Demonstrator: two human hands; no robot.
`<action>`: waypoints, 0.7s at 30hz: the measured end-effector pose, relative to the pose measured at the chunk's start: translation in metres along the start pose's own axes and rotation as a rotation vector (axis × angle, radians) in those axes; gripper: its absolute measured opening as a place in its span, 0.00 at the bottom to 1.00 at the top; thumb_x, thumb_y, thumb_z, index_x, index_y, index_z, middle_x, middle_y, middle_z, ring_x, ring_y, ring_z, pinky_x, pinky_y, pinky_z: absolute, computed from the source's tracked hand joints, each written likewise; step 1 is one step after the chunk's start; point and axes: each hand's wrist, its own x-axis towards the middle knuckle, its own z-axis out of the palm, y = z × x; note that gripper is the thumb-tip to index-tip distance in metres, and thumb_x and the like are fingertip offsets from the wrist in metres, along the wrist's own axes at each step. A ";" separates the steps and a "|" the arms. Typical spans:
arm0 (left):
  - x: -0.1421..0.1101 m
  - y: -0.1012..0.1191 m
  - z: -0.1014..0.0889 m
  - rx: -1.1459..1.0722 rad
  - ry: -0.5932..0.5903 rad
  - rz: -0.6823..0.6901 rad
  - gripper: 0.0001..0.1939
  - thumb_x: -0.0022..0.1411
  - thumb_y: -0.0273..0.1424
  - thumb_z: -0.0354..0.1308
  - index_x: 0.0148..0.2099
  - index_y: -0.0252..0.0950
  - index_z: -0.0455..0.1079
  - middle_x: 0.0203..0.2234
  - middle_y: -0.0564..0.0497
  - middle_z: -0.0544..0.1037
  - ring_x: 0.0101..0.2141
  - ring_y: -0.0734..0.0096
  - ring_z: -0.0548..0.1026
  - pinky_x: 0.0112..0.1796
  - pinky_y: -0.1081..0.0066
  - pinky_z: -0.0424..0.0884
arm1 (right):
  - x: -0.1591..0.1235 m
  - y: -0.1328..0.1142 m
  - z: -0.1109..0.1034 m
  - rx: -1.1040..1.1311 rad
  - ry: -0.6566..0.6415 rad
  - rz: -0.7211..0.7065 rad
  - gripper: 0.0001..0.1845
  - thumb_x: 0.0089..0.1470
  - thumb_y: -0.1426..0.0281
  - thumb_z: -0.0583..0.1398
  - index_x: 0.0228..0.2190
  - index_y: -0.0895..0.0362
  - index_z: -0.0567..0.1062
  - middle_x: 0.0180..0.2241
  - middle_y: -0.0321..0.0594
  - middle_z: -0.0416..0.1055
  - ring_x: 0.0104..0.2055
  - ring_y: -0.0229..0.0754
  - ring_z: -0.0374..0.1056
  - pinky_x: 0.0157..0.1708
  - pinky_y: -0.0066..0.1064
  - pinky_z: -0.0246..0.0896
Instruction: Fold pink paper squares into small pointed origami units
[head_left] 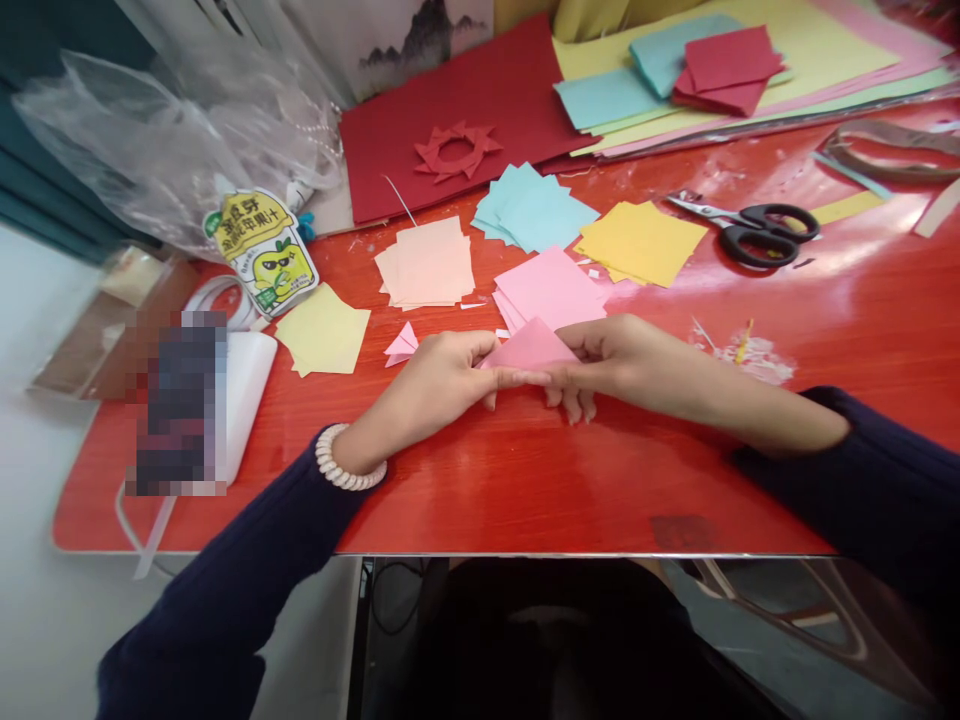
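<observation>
Both my hands meet over a folded pink paper triangle [529, 347] lying on the red table [525, 480]. My left hand [442, 378] pinches its left corner, fingers pressed along the lower edge. My right hand [607, 362] presses down on its right side with curled fingers. A small folded pink piece [402, 344] lies just left of my left hand. Behind the triangle sits a stack of pink paper squares [551, 288].
Stacks of peach [427, 263], light blue [534, 208] and yellow squares [639, 242], plus pale yellow ones [324, 331], lie on the table. Black-handled scissors [757, 230] are at the right. A red paper ring [457, 151] rests on a dark red sheet. A snack pouch [262, 250] and plastic bag stand left.
</observation>
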 end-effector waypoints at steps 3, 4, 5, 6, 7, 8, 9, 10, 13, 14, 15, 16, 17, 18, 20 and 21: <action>0.000 0.001 -0.001 0.000 -0.017 -0.003 0.20 0.59 0.41 0.57 0.22 0.34 0.59 0.17 0.55 0.72 0.19 0.82 0.65 0.22 0.78 0.57 | 0.000 0.000 -0.002 -0.020 -0.025 0.005 0.15 0.54 0.61 0.60 0.23 0.59 0.70 0.21 0.36 0.73 0.20 0.33 0.69 0.21 0.26 0.64; 0.000 0.001 -0.001 0.001 -0.026 -0.005 0.20 0.59 0.41 0.57 0.22 0.34 0.60 0.17 0.55 0.72 0.19 0.82 0.66 0.22 0.78 0.58 | 0.000 0.000 -0.002 -0.024 -0.034 0.004 0.15 0.54 0.61 0.59 0.23 0.58 0.70 0.20 0.36 0.73 0.19 0.33 0.69 0.20 0.26 0.64; 0.000 0.002 -0.002 -0.002 -0.041 -0.010 0.19 0.60 0.41 0.56 0.22 0.33 0.61 0.18 0.54 0.73 0.20 0.82 0.67 0.22 0.78 0.59 | 0.000 0.000 -0.003 -0.031 -0.047 0.004 0.15 0.55 0.61 0.59 0.23 0.58 0.70 0.19 0.35 0.72 0.19 0.33 0.68 0.20 0.25 0.63; 0.000 0.003 -0.002 -0.011 -0.063 -0.017 0.19 0.60 0.40 0.56 0.23 0.33 0.63 0.18 0.54 0.73 0.20 0.82 0.67 0.23 0.78 0.60 | 0.000 0.000 -0.004 -0.042 -0.060 0.006 0.15 0.55 0.62 0.59 0.22 0.58 0.70 0.19 0.35 0.72 0.18 0.33 0.68 0.19 0.25 0.63; -0.001 0.003 -0.003 -0.027 -0.089 -0.027 0.18 0.60 0.40 0.56 0.24 0.33 0.64 0.18 0.54 0.73 0.20 0.82 0.68 0.23 0.78 0.61 | 0.000 0.000 -0.005 -0.058 -0.070 0.009 0.14 0.55 0.63 0.59 0.22 0.58 0.70 0.18 0.34 0.71 0.18 0.33 0.68 0.19 0.25 0.62; -0.001 0.004 -0.003 -0.046 -0.118 -0.041 0.17 0.60 0.40 0.56 0.25 0.33 0.64 0.18 0.54 0.73 0.19 0.82 0.68 0.22 0.79 0.62 | -0.001 0.000 -0.005 -0.079 -0.075 0.014 0.14 0.55 0.64 0.59 0.22 0.58 0.70 0.17 0.34 0.71 0.17 0.33 0.68 0.18 0.25 0.61; -0.001 0.005 -0.004 -0.066 -0.146 -0.059 0.17 0.60 0.39 0.56 0.25 0.33 0.64 0.18 0.54 0.73 0.18 0.82 0.68 0.22 0.79 0.62 | -0.001 0.000 -0.006 -0.104 -0.079 0.020 0.14 0.55 0.64 0.59 0.21 0.57 0.69 0.16 0.33 0.70 0.17 0.33 0.67 0.17 0.25 0.60; -0.002 0.006 -0.004 -0.080 -0.168 -0.077 0.18 0.60 0.40 0.55 0.24 0.33 0.63 0.17 0.55 0.72 0.17 0.83 0.67 0.20 0.79 0.61 | -0.002 -0.001 -0.006 -0.131 -0.079 0.028 0.14 0.55 0.65 0.58 0.20 0.57 0.69 0.16 0.33 0.69 0.16 0.33 0.66 0.16 0.25 0.60; -0.003 0.008 -0.006 -0.083 -0.205 -0.126 0.21 0.60 0.40 0.55 0.21 0.34 0.57 0.13 0.57 0.69 0.14 0.83 0.65 0.18 0.80 0.59 | -0.004 -0.003 -0.007 -0.225 -0.073 0.068 0.17 0.56 0.65 0.57 0.19 0.57 0.67 0.14 0.33 0.68 0.14 0.32 0.64 0.14 0.25 0.57; -0.004 0.008 -0.006 -0.074 -0.210 -0.135 0.21 0.60 0.41 0.55 0.20 0.35 0.56 0.12 0.57 0.68 0.14 0.84 0.64 0.18 0.80 0.59 | -0.004 -0.004 -0.007 -0.255 -0.069 0.081 0.18 0.57 0.64 0.57 0.18 0.57 0.67 0.14 0.33 0.68 0.13 0.32 0.63 0.13 0.25 0.56; -0.005 0.009 -0.007 -0.066 -0.213 -0.141 0.22 0.60 0.41 0.55 0.20 0.35 0.56 0.11 0.57 0.67 0.14 0.83 0.64 0.18 0.80 0.59 | -0.005 -0.005 -0.007 -0.286 -0.065 0.095 0.19 0.56 0.63 0.57 0.18 0.57 0.66 0.14 0.33 0.68 0.13 0.31 0.63 0.12 0.25 0.55; -0.005 0.009 -0.008 -0.055 -0.216 -0.146 0.22 0.60 0.41 0.55 0.20 0.35 0.56 0.11 0.57 0.67 0.14 0.83 0.64 0.19 0.80 0.60 | -0.005 -0.006 -0.008 -0.315 -0.061 0.106 0.20 0.56 0.61 0.57 0.17 0.56 0.66 0.14 0.33 0.68 0.12 0.31 0.62 0.12 0.25 0.54; -0.006 0.009 -0.008 -0.044 -0.217 -0.151 0.22 0.60 0.42 0.55 0.20 0.35 0.57 0.10 0.57 0.66 0.14 0.83 0.64 0.19 0.80 0.60 | -0.005 -0.006 -0.008 -0.345 -0.057 0.113 0.20 0.56 0.60 0.58 0.17 0.56 0.65 0.14 0.33 0.67 0.12 0.31 0.61 0.12 0.25 0.53; -0.006 0.010 -0.009 -0.031 -0.216 -0.155 0.21 0.60 0.42 0.55 0.21 0.35 0.58 0.10 0.58 0.66 0.13 0.83 0.63 0.19 0.79 0.59 | -0.006 -0.007 -0.009 -0.376 -0.053 0.118 0.21 0.56 0.59 0.58 0.17 0.56 0.64 0.14 0.33 0.67 0.12 0.31 0.60 0.13 0.26 0.53; -0.007 0.009 -0.011 -0.006 -0.215 -0.161 0.21 0.59 0.44 0.54 0.21 0.35 0.60 0.10 0.58 0.65 0.13 0.83 0.62 0.19 0.79 0.59 | -0.006 -0.007 -0.011 -0.437 -0.048 0.134 0.22 0.55 0.57 0.58 0.17 0.56 0.63 0.14 0.33 0.66 0.13 0.31 0.59 0.14 0.26 0.52; -0.007 0.009 -0.012 0.003 -0.218 -0.162 0.21 0.59 0.44 0.54 0.22 0.35 0.61 0.10 0.58 0.65 0.13 0.83 0.62 0.19 0.79 0.58 | -0.007 -0.007 -0.012 -0.458 -0.046 0.141 0.22 0.55 0.56 0.58 0.17 0.56 0.63 0.14 0.33 0.66 0.13 0.30 0.59 0.14 0.27 0.52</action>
